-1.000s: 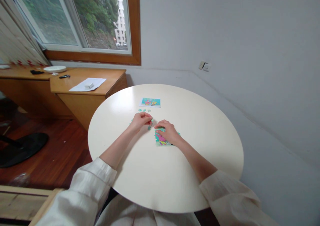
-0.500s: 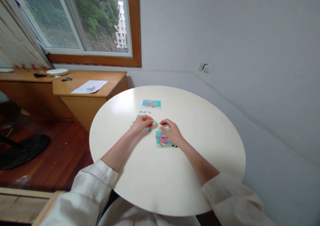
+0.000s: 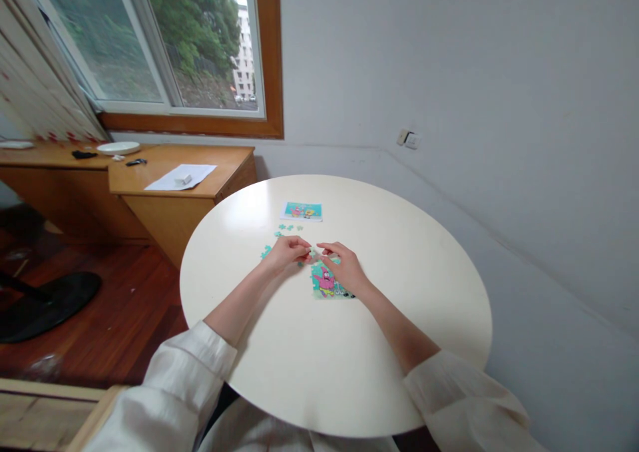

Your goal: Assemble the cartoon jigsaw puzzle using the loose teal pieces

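A partly joined jigsaw puzzle (image 3: 327, 284) with a pink starfish figure lies on the round table. Above its upper left corner, my left hand (image 3: 291, 251) pinches a small pale green puzzle piece (image 3: 313, 252) between thumb and fingertips. My right hand (image 3: 345, 265) hovers over the puzzle's right part and hides some of it. Its thumb and index finger are apart, close to the piece, and nothing shows between them. Several loose teal pieces (image 3: 266, 251) lie left of and behind my left hand. Farther back is the reference picture card (image 3: 302, 211).
The round white table (image 3: 399, 345) fills the middle. Behind it on the left stands a wooden desk (image 3: 234, 162) with a paper sheet (image 3: 200, 172), a small white block and a white plate (image 3: 118, 148). A wall with a socket (image 3: 412, 140) is on the right.
My left hand has moved slightly right with the puzzle piece, closer to my right hand's fingertips. My right hand has stayed almost in place. The whole view has shifted slightly.
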`<state>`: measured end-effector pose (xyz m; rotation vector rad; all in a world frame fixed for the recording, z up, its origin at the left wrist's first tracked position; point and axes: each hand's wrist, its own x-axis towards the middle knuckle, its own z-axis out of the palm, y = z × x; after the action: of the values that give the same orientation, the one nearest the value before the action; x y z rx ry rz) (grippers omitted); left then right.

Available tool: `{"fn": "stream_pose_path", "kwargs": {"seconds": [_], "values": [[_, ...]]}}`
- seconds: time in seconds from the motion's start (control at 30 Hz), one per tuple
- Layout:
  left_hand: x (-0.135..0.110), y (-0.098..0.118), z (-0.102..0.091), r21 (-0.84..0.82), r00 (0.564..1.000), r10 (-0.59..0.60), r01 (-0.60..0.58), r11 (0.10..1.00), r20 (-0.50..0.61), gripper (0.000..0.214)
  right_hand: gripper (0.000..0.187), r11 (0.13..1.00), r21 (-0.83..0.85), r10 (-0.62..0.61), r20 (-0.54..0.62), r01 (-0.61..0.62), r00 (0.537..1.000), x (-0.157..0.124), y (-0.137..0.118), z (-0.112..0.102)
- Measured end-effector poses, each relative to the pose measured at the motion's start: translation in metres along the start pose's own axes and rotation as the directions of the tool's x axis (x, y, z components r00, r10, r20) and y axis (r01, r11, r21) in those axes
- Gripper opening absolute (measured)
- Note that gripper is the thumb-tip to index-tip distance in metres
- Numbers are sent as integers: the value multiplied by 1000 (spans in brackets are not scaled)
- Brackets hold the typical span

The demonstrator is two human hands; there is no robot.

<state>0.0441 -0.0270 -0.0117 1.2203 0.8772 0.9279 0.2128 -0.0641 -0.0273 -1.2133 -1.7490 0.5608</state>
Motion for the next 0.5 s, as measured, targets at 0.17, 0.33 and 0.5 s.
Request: {"fn": "stream_pose_path", "kwargs": {"seconds": [0.17,0.33,0.5], "values": [[0,1,1,10,1000,-4,4,1000,13,11,27,1000,-12,-14,25,15,1000,0,-2,0],[-2,2,3,-10,997,-10,10,1000,70,12,22,1000,3,9,-9,-9,1000,0,-4,0],[-4,3,5,-44,994,-27,32,998,110,15,20,991,99,88,-3,-87,996,0,-7,0]]}}
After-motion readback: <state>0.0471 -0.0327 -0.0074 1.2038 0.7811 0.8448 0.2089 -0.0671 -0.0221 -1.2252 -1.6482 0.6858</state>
